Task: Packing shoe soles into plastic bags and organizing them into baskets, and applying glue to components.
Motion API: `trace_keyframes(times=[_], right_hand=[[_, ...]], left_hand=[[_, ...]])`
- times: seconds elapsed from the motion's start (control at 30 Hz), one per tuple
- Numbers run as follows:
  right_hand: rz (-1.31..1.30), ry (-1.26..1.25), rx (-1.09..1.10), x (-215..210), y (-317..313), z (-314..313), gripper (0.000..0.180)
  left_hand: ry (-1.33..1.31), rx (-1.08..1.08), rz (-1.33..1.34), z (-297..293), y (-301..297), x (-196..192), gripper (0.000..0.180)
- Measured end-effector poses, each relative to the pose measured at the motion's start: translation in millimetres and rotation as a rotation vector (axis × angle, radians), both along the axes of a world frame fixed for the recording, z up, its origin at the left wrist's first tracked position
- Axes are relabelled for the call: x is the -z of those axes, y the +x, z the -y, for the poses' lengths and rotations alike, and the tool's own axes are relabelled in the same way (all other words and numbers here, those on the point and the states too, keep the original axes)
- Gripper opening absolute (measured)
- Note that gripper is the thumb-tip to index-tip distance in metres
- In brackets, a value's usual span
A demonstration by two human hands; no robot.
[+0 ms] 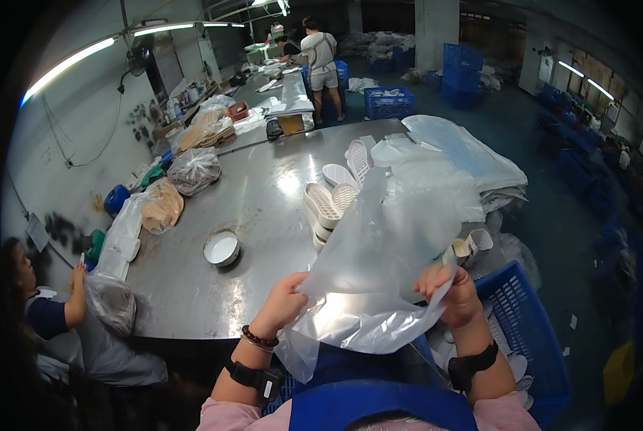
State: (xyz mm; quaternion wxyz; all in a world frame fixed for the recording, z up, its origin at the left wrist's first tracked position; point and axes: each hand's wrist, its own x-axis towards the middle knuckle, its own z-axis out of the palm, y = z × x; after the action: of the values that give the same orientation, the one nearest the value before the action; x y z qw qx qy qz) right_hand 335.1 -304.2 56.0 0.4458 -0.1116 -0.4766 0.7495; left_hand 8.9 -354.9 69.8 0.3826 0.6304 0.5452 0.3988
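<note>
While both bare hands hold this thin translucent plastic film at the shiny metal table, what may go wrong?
The translucent plastic film crosses in front of the white, grid-patterned shoe soles; it might drag or topple them.

The round bowl, dark outside and white inside, stands beyond and left of the left hand; a wide sweep may knock it.

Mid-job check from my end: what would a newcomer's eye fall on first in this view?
Probably the large translucent plastic, glossy with reflected light, stretched between the left hand and right hand at the near edge of the metal table. Next, the pale shoe soles grouped just beyond it, then the bright blue crate at lower right, beside the table.
</note>
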Motion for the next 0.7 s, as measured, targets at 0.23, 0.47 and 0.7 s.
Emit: trace_keyframes(times=[0.23,0.47,0.7], right_hand=[[-0.326,-0.433,-0.217,16,-21,17,0.064],[0.155,-0.205,-0.136,-25,-55,59,0.047],[0.297,-0.248,0.071,-8,-75,13,0.051]], left_hand=[[-0.124,-0.094,-0.024,42,5,33,0.036],[0.096,-0.130,-0.531,65,8,33,0.036],[0.242,-0.173,-0.638,62,8,32,0.040]])
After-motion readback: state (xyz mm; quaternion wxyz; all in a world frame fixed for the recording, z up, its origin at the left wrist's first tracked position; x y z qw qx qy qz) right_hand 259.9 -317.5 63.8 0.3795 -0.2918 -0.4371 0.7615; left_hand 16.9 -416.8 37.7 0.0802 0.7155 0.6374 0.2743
